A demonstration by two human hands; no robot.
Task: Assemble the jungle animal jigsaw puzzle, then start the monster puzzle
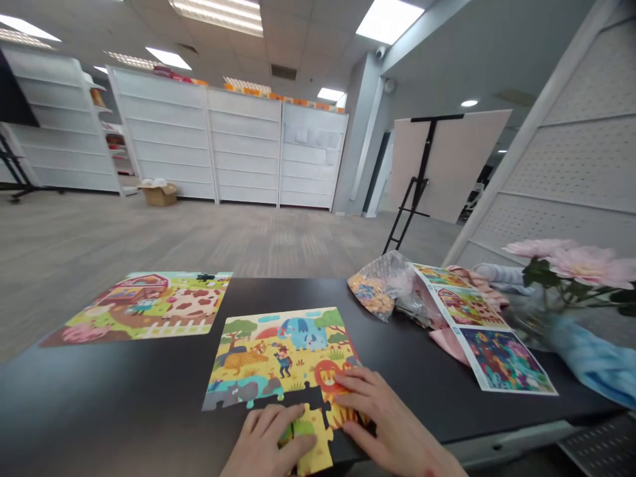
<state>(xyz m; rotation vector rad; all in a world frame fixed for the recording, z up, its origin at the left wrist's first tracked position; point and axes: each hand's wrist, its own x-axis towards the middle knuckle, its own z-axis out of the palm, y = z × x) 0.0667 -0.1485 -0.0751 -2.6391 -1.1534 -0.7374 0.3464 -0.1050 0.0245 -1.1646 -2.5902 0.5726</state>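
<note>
A safari jigsaw puzzle (298,351) with elephants, a leopard and a lion lies on the dark table, with a gap along its lower edge. Below that gap, my left hand (271,440) has thumb and fingers closed on a loose yellow-and-green puzzle piece (318,447) near the table's front edge. This piece is apart from the main picture; my fingers cover part of it. My right hand (380,411) rests on the lion section at the lower right, fingers stretched over the puzzle's side and thumb apart, hiding some of the lion's body.
A farm puzzle (163,308) lies at the left of the black table (149,397). To the right are a plastic bag of loose pieces (372,288), a printed picture sheet (489,331), cloths (596,358) and pink flowers (581,265). White shelves (243,146) stand behind.
</note>
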